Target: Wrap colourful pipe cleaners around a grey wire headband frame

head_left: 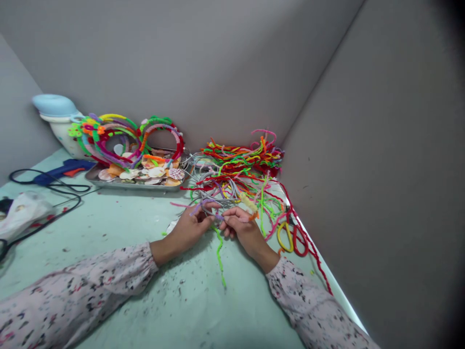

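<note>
Both my hands are together at the front of the tangle. My left hand (192, 227) pinches a lilac pipe cleaner (205, 206), and my right hand (240, 227) grips the same strand near its other end. Grey cords (218, 194) cross just behind my fingers. A pale yellow pipe cleaner piece (248, 203) lies beyond my right hand, and a green pipe cleaner (219, 254) hangs down below my hands onto the table. A heap of multicoloured pipe cleaners (243, 157) spreads out behind them.
A metal tray of seashells (138, 184) and pipe cleaner hoops (127, 138) stand at the back left. A blue glue gun (61, 172) with a black cord, a white bag (22, 213) and a pale blue lidded pot (54, 109) are at the left. Scissors (292, 240) lie to the right, against a grey wall (370, 169).
</note>
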Available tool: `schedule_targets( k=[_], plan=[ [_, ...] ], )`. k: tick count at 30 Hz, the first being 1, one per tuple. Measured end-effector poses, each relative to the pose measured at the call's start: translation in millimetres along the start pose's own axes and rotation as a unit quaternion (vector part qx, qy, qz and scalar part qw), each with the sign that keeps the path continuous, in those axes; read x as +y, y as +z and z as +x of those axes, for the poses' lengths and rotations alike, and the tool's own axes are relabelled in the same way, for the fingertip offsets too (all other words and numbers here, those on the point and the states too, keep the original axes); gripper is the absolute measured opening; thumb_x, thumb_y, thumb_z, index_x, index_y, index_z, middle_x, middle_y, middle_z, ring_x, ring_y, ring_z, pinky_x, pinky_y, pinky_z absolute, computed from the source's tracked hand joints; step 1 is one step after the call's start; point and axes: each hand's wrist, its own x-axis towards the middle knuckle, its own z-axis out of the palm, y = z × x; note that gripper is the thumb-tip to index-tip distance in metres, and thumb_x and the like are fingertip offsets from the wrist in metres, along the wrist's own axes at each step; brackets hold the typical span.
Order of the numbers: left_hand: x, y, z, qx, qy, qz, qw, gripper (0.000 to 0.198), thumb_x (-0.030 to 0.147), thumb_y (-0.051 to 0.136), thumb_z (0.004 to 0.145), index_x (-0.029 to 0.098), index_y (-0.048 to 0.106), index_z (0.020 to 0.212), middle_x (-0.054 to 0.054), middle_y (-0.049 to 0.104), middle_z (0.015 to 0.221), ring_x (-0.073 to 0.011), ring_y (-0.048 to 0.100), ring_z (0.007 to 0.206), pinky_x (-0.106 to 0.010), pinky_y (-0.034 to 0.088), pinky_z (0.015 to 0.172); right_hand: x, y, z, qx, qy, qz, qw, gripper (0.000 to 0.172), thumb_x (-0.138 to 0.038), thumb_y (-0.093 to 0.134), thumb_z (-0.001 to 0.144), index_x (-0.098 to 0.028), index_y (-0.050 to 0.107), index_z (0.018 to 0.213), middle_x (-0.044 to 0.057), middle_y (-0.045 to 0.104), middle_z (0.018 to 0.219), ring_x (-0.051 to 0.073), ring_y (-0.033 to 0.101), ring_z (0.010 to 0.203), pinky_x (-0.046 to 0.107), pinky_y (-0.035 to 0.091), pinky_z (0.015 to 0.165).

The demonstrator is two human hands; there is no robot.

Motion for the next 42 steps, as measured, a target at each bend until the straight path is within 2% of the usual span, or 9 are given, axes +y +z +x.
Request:
schedule_targets(
  k=[2, 4, 8, 12, 22, 28, 31, 36, 42],
  plan=[
    [0.5, 0.2, 0.5, -0.003, -0.007, -0.002, 1.0, 0.042, 0.027, 0.056, 0.082, 0.016, 0.057, 0.123, 0.003, 0.054, 0.065, -0.0108, 0.045, 0.055, -0.022, 0.036, 0.052, 0.6, 0.2, 0.6, 0.0, 0.0, 0.001, 1.0, 0.011, -0.023, 0.053, 0.077, -0.017, 0.058, 0.086, -0.001, 0.066, 0.066, 0.009, 0.056, 0.05, 0.019, 0.036, 0.045],
    [0.2, 0.4, 0.7, -0.008, -0.008, -0.008, 1.0, 0.05, 0.026, 0.055, 0.083, 0.015, 0.051, 0.131, 0.005, 0.048, 0.06, -0.0103, 0.042, 0.054, -0.022, 0.034, 0.05, 1.4, 0.2, 1.1, -0.001, -0.004, 0.004, 1.0, 0.011, -0.023, 0.053, 0.078, -0.017, 0.057, 0.085, -0.001, 0.065, 0.066, 0.008, 0.056, 0.05, 0.019, 0.036, 0.045],
    [1.2, 1.0, -0.3, -0.014, 0.002, -0.017, 1.0, 0.06, 0.022, 0.053, 0.083, 0.017, 0.04, 0.141, 0.004, 0.05, 0.067, -0.0095, 0.044, 0.056, -0.02, 0.035, 0.051, 2.3, -0.3, 1.4, -0.008, -0.013, 0.01, 1.0, 0.012, -0.025, 0.054, 0.078, -0.017, 0.057, 0.087, -0.001, 0.066, 0.066, 0.009, 0.056, 0.05, 0.019, 0.037, 0.045],
    [2.1, 1.5, -0.9, 0.008, 0.006, -0.035, 0.999, 0.068, 0.021, 0.054, 0.082, 0.018, 0.03, 0.146, 0.002, 0.052, 0.073, -0.0096, 0.046, 0.058, -0.021, 0.038, 0.053, 2.2, -0.8, 0.7, -0.012, -0.022, 0.011, 1.0, 0.011, -0.024, 0.053, 0.079, -0.017, 0.058, 0.086, 0.0, 0.067, 0.067, 0.009, 0.056, 0.05, 0.019, 0.037, 0.045],
    [-3.9, 4.5, 1.5, 0.029, -0.006, -0.095, 0.995, 0.072, 0.023, 0.055, 0.083, 0.021, 0.022, 0.147, 0.002, 0.052, 0.08, -0.0095, 0.046, 0.06, -0.021, 0.039, 0.054, 2.9, -2.2, -0.3, -0.014, -0.029, 0.039, 0.999, 0.01, -0.025, 0.054, 0.078, -0.017, 0.057, 0.084, -0.001, 0.066, 0.066, 0.009, 0.056, 0.05, 0.02, 0.036, 0.046],
    [1.3, 1.5, 0.4, 0.055, 0.013, -0.078, 0.995, 0.059, 0.023, 0.055, 0.083, 0.023, 0.036, 0.139, 0.0, 0.052, 0.086, -0.0084, 0.043, 0.058, -0.021, 0.037, 0.051, 1.1, -2.6, -1.0, -0.01, -0.029, 0.044, 0.999, 0.012, -0.026, 0.054, 0.078, -0.017, 0.057, 0.085, 0.0, 0.066, 0.066, 0.009, 0.055, 0.05, 0.021, 0.036, 0.047],
    [0.1, 1.0, 0.2, 0.075, 0.018, -0.087, 0.993, 0.045, 0.025, 0.057, 0.082, 0.021, 0.043, 0.125, 0.001, 0.052, 0.088, -0.0077, 0.044, 0.057, -0.02, 0.038, 0.05, 1.0, -2.2, -1.0, -0.006, -0.032, 0.045, 0.998, 0.012, -0.026, 0.055, 0.078, -0.017, 0.057, 0.085, 0.0, 0.066, 0.066, 0.009, 0.055, 0.05, 0.021, 0.036, 0.047],
    [-3.4, 2.1, 0.2, 0.033, 0.013, -0.06, 0.998, 0.018, 0.026, 0.058, 0.083, 0.019, 0.049, 0.097, 0.005, 0.049, 0.071, -0.0085, 0.044, 0.056, -0.02, 0.037, 0.052, 1.9, -1.6, -0.9, -0.006, -0.029, 0.045, 0.999, 0.012, -0.026, 0.055, 0.077, -0.018, 0.057, 0.085, 0.0, 0.066, 0.065, 0.009, 0.055, 0.049, 0.02, 0.035, 0.046],
    [-3.8, 1.3, -0.4, -0.009, 0.055, -0.02, 0.998, 0.013, 0.026, 0.056, 0.085, 0.016, 0.06, 0.092, -0.001, 0.061, 0.08, -0.0119, 0.054, 0.067, -0.024, 0.042, 0.061, -1.0, -3.2, -1.6, -0.023, -0.011, 0.016, 1.0, 0.012, -0.026, 0.054, 0.078, -0.017, 0.059, 0.085, 0.0, 0.067, 0.065, 0.009, 0.055, 0.049, 0.02, 0.036, 0.047]
  ],
)
